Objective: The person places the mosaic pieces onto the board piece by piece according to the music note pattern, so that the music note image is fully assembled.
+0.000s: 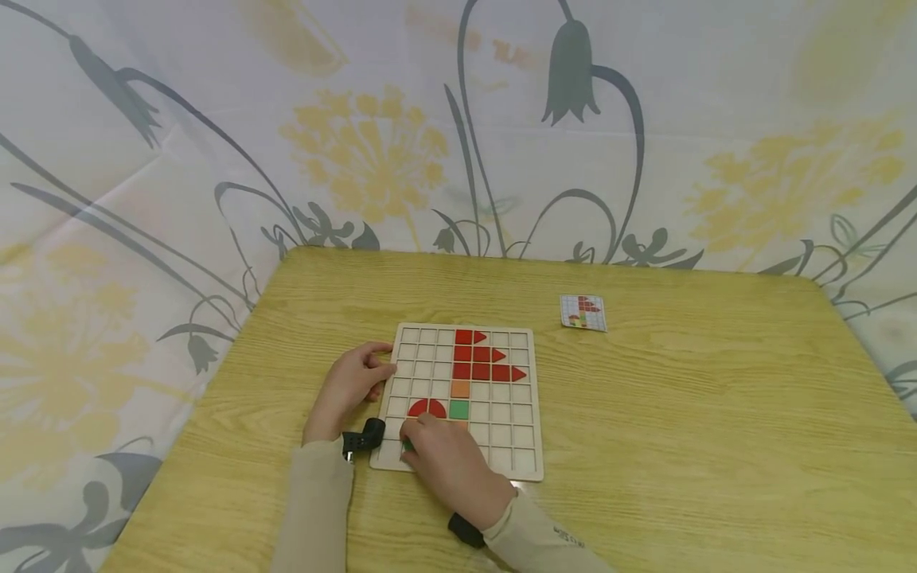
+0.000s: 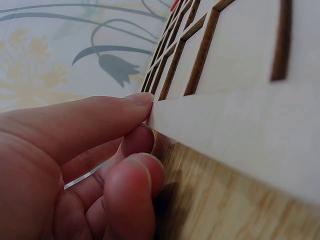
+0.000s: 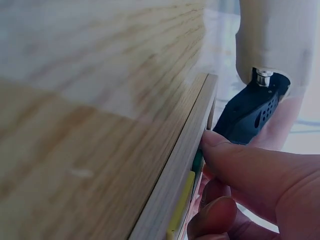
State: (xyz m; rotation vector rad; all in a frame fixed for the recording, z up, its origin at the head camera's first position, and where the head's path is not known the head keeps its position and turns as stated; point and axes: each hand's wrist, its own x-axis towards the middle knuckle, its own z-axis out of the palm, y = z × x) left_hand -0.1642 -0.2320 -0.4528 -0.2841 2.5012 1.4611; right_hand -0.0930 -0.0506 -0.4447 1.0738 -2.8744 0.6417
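A pale wooden grid board [image 1: 501, 458] lies on the table. My left hand [image 1: 351, 378] is at its left side, thumb and curled fingers holding the edge; the left wrist view shows a fingertip [image 2: 142, 99] right on the rim. My right hand [image 1: 454, 465] reaches over the lower left squares and pinches a small green piece [image 1: 408, 446], mostly hidden by the fingers. Just above are two red quarter-round pieces [image 1: 427, 408], beside a green square [image 1: 458, 410]. An orange square [image 1: 460, 389] sits over that, under rows of red squares with pointed ends [image 1: 481, 372]. A yellow piece [image 3: 181, 202] shows beneath the right hand.
A small printed card [image 1: 583, 312] with a similar coloured pattern lies on the wood-grain table [image 1: 680, 398], right of and behind the board. Flowered cloth [image 1: 501, 159] hangs behind the table. A black wrist camera [image 1: 364, 438] on the left sleeve overlaps the board's edge.
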